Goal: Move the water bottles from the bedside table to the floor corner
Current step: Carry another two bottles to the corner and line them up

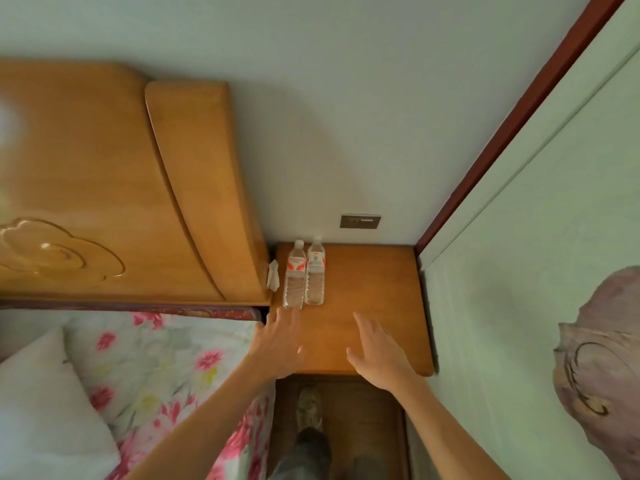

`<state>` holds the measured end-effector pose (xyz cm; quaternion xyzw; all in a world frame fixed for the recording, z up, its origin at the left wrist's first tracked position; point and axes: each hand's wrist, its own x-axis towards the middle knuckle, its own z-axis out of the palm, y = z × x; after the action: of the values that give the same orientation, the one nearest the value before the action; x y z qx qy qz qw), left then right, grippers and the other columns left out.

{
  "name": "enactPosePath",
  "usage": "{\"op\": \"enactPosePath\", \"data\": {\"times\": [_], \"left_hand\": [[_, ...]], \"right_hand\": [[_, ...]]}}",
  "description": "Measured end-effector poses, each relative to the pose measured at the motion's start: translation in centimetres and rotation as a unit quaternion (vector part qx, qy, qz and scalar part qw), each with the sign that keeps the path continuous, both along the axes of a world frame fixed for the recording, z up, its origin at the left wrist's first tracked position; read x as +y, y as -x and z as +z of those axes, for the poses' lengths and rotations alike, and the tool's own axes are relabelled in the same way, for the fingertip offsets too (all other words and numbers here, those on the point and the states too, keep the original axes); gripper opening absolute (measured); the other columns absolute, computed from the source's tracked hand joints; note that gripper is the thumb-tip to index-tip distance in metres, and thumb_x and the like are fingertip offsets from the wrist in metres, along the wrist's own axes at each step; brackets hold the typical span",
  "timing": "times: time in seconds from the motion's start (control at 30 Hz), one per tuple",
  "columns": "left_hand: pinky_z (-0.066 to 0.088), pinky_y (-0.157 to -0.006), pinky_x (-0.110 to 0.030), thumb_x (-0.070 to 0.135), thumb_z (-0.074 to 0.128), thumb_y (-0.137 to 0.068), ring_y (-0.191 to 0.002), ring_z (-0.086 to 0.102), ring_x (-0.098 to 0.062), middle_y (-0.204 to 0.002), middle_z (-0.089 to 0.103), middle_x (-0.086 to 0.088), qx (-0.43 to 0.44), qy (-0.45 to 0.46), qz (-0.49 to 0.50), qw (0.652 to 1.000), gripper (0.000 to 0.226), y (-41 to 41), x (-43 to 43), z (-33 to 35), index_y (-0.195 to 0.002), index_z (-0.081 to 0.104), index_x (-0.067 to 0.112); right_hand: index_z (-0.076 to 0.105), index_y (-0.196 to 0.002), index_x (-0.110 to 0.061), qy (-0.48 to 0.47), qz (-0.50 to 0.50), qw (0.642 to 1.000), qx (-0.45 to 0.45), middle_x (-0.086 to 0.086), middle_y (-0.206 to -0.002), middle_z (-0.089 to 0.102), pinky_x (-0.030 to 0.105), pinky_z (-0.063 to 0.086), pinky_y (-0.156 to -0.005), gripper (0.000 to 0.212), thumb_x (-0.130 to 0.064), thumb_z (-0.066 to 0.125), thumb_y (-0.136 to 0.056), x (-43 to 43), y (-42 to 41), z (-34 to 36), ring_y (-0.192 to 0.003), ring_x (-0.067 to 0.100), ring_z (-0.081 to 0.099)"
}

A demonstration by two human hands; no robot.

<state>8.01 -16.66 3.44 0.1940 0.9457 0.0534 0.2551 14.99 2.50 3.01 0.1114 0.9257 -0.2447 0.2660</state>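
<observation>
Floral bedding (145,368) and a glossy wooden bedside table (381,289) frame both hands, left hand (280,344) and right hand (379,351), fingers spread and holding nothing. Beyond, two clear plastic water bottles (304,275) stand touching near the wall; a hasty grab could topple either.

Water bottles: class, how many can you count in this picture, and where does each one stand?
2. The left bottle and the right bottle stand upright side by side near the bedside table's back left corner. None seems hidden.
</observation>
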Motion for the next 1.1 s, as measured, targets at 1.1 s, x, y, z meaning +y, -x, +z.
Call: {"op": "enactPosePath", "data": {"times": [1.1], "left_hand": [[0.054, -0.088, -0.038, 0.054, 0.060, -0.085, -0.125, 0.046, -0.028, -0.145, 0.031, -0.013, 0.013, 0.019, 0.162, 0.987, 0.097, 16.8, 4.4, -24.0, -0.147, -0.004, 0.015]], "right_hand": [[0.007, -0.153, -0.018, 0.050, -0.102, 0.993, -0.020, 0.009, -0.138, 0.041, 0.045, 0.048, -0.100, 0.102, -0.033, 0.077, -0.079, -2.1, 24.6, -22.6, -0.126, 0.030, 0.046]]}}
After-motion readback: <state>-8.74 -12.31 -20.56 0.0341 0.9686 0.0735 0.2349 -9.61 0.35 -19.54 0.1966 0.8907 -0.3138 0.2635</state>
